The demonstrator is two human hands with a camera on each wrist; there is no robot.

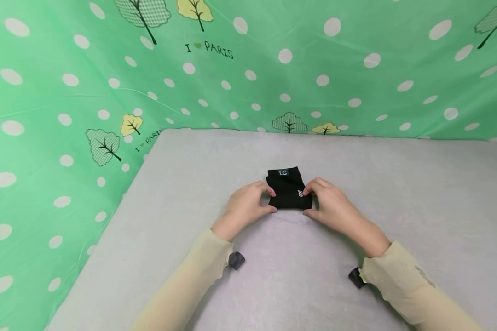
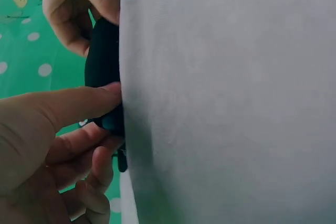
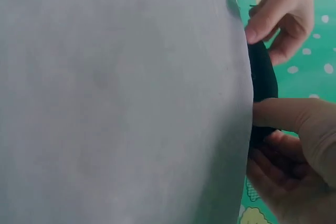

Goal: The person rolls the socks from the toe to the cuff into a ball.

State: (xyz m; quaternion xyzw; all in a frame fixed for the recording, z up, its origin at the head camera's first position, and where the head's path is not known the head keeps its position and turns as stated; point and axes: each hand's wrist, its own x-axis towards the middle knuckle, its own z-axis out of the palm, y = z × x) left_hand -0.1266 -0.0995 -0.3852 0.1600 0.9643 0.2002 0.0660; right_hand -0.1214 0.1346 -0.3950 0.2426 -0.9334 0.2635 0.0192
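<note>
A folded black sock (image 1: 286, 186) lies on the grey tabletop, with white lettering on it and a small "LC" patch at its far end. My left hand (image 1: 248, 202) pinches its near left corner between thumb and fingers. At the near right corner, my right hand (image 1: 333, 204) pinches it the same way, beside the white letters. In the left wrist view, the sock's near fold (image 2: 103, 56) shows as a thick rounded roll with a thumb on top of it at each end. The right wrist view shows the same fold (image 3: 266, 80) between both hands.
The grey table (image 1: 182, 179) reaches out on all sides of the hands. Behind it and to the left hangs a green cloth (image 1: 157, 59) with white dots and printed trees. Dark wrist cameras (image 1: 237, 260) sit at both sleeve cuffs.
</note>
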